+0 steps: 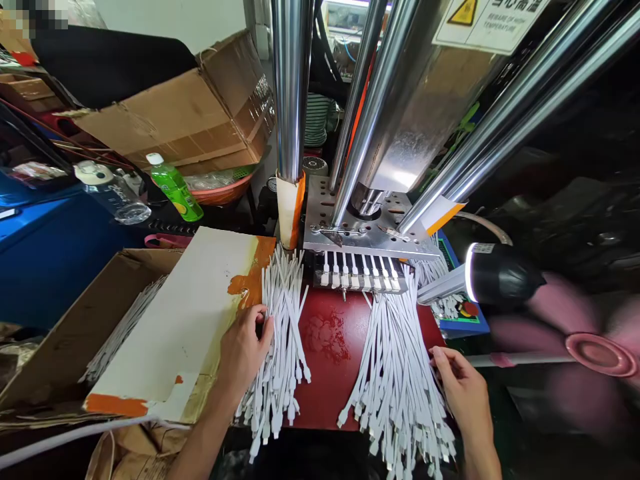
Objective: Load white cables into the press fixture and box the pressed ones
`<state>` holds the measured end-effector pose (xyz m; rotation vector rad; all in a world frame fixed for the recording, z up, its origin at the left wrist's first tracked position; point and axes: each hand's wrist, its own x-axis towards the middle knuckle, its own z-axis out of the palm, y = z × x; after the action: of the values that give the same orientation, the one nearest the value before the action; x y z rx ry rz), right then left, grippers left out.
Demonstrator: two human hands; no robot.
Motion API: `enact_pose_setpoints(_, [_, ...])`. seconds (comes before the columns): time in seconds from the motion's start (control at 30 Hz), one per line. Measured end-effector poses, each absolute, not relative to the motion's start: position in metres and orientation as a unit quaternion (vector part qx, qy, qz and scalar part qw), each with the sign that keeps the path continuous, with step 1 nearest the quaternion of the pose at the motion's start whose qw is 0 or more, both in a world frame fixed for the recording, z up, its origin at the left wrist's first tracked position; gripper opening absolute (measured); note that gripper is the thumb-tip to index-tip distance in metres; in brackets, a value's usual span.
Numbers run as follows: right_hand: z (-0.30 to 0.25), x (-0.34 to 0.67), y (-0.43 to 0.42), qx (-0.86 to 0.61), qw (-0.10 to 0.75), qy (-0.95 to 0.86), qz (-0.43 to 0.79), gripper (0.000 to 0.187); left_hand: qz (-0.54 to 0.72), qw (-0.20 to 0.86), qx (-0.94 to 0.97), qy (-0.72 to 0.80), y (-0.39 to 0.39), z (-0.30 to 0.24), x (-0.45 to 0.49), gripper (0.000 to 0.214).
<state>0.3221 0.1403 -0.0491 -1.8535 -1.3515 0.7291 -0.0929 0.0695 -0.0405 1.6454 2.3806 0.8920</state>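
Note:
White USB cables lie in two bundles on a dark red table [325, 333]. My left hand [247, 343] touches the edge of the left cable bundle [280, 333], its fingers curled in; whatever they hold is hidden. Beside the right cable bundle [400, 373] is my right hand [463, 383], thumb and fingertips drawn together; whether a cable is between them cannot be made out. In front of both, a row of white cable ends sits in a black mold block [360, 273] under the metal plate of a press [370, 233].
Shiny press columns [290, 87] rise ahead. To the left, a white board [185, 320] lies over a cardboard box [60, 333] with more cables. A green bottle [175, 187] stands behind. On the right are a lamp [500, 273] and a spinning pink fan [603, 353].

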Motion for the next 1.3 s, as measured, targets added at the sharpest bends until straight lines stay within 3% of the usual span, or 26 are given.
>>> enact_pose_setpoints(0.7, [-0.029,0.327,0.150,-0.673,0.360,-0.502,0.407,0.056,0.292,0.078,0.531,0.792,0.069,-0.042,-0.094,0.024])
enact_pose_setpoints(1.07, [0.031,0.260,0.178,-0.554,0.279,-0.745,0.246,0.036,0.284,0.069,0.531,0.795,0.069,-0.043,-0.095,0.029])
enact_pose_setpoints(1.3, [0.054,0.214,0.211,-0.488,0.153,-0.856,0.081,0.046,0.278,0.076,0.535,0.794,0.068,-0.045,-0.096,0.031])
